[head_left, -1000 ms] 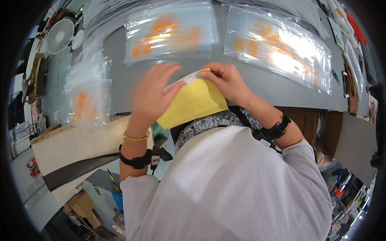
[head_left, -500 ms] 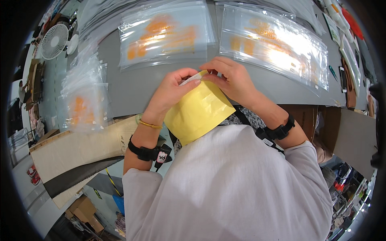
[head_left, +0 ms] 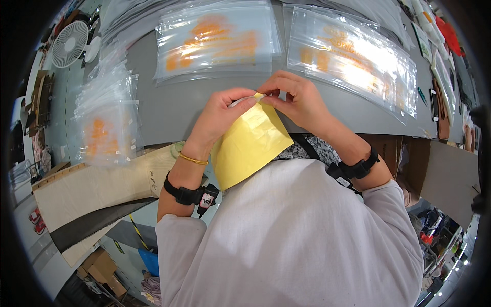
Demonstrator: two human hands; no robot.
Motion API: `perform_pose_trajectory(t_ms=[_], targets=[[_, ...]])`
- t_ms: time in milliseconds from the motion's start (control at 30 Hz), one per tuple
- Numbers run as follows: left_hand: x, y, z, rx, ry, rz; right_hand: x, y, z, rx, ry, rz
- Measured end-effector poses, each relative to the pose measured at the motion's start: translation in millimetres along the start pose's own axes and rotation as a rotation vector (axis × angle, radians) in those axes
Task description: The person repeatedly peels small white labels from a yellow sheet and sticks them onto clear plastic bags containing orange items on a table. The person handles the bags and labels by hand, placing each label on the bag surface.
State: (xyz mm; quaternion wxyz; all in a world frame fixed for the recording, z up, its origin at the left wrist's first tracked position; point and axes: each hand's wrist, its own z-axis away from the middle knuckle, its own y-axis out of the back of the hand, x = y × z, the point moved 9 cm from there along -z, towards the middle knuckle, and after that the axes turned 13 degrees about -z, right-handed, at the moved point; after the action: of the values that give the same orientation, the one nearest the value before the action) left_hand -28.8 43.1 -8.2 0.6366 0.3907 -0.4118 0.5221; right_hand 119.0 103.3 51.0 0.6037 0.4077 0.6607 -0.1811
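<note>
Held up in front of me at the table's near edge is a glossy yellow paper sheet (head_left: pixel 251 146), hanging down toward my chest. It resembles the backing of a label sheet, but its other face is mostly hidden. My left hand (head_left: pixel 221 113) pinches the top left edge between thumb and fingers. At the top corner, my right hand (head_left: pixel 295 102) has its thumb and forefinger closed on the sheet, the fingertips of both hands nearly meeting. Whether a small label is between the right fingertips cannot be made out.
Clear zip bags with orange print lie in a stack (head_left: pixel 215 46) at the back and another stack (head_left: pixel 353 59) at back right. Smaller printed bags (head_left: pixel 105 133) fan out at left. A phone (head_left: pixel 434 105) and pen (head_left: pixel 422 96) lie far right. A white fan (head_left: pixel 70 44) stands beyond the left side.
The sheet has tilted and shifted slightly left, its lower edge swinging down. My hands have drawn closer at its top corner, and the white strip seen there before is now mostly covered.
</note>
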Motion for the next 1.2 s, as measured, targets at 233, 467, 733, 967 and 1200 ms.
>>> perform_pose_trajectory(t_ms=[233, 467, 733, 967, 1200], targets=[[7, -2, 5, 0.038, -0.006, -0.101, 0, 3, 6, 0.029, -0.008, -0.049], [3, -7, 0, 0.032, 0.012, -0.1, -22, 0, 17, 0.071, 0.311, 0.311], [68, 6, -4, 0.308, -0.628, -1.317, 50, 36, -30, 0.269, -0.091, -0.092], [47, -1, -26, 0.205, -0.687, -1.285, 100, 23, -62, 0.28, -0.224, 0.224], [46, -2, -24, 0.254, -0.716, -1.32, 89, 19, -56, 0.318, -0.138, 0.349]])
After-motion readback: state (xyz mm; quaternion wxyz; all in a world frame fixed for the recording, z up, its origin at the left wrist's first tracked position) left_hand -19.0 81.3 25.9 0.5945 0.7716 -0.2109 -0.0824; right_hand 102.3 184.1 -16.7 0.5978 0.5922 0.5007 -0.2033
